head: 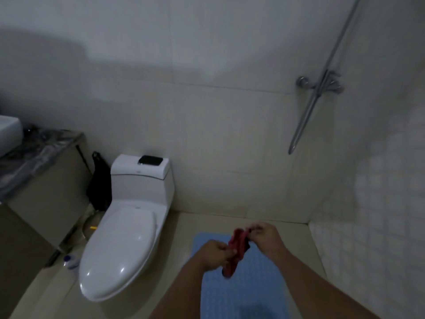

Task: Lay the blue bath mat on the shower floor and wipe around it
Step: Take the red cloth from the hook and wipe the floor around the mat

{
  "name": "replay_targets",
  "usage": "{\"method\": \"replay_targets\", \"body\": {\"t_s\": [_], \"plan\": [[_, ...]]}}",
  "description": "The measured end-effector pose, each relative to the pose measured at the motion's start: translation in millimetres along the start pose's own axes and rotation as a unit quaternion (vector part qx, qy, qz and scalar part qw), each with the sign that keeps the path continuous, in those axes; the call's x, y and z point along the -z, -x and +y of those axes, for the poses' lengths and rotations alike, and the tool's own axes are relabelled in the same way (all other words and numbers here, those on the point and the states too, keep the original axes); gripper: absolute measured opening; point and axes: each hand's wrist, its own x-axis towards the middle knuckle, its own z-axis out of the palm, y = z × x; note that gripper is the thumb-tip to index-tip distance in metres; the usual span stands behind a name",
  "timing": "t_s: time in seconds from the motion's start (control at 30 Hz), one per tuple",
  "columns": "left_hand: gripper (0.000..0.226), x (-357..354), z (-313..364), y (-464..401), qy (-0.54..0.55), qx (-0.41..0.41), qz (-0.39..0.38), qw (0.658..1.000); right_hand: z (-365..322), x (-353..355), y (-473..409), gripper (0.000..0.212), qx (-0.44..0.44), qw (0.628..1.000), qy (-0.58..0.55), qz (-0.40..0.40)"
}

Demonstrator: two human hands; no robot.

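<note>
A dim, tiled bathroom is seen from head height, looking down. The largest feature is the pale tiled wall (218, 134), on which a chrome shower mixer (322, 85) with a slanting riser pipe is mounted at upper right. The beige floor (181, 261) is shown below it. A white toilet (124, 245) with its lid closed is placed left of centre; a dark flat object (150, 160) is seen on its cistern. A cabinet with a marbled worktop (36, 155) is shown at the left edge, with part of a white basin (8, 134) carried on it, and a black bag (100, 187) is wedged between cabinet and toilet.

The blue bath mat (248, 286) is laid flat on the floor, just right of the toilet, running from near the back wall toward the viewer; it lies directly beneath both hands and forearms, and is partly covered by them.

A red cloth (236, 252) is held above the mat between the two hands. Its lower part is gripped by the curled fingers of the left hand (213, 254), and its upper edge is pinched by the right hand (264, 236).

A small white bottle with a blue cap (70, 261) is seen on the floor beside the toilet base.
</note>
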Motion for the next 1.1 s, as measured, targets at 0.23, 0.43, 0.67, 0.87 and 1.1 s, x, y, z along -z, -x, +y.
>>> {"method": "replay_targets", "body": {"t_s": [0.23,0.43,0.67,0.87,1.1], "plan": [[0.035,44,106,8,-0.120,-0.104,0.145,0.977,-116,51,0,0.035,0.111,0.992,0.052,-0.003],[0.052,80,149,24,-0.065,-0.191,0.251,0.947,-183,47,-19,0.035,0.203,0.974,0.103,-0.013],[0.048,119,121,72,-0.077,-0.154,0.299,0.939,-240,-10,-38,0.019,0.278,0.933,0.106,-0.202],[0.016,163,96,139,-0.013,-0.102,0.455,0.884,-312,-73,-25,0.023,0.363,0.862,0.069,-0.348],[0.020,181,76,280,-0.043,-0.004,0.618,0.785,-407,-153,48,0.011,0.442,0.772,0.017,-0.457]]}}
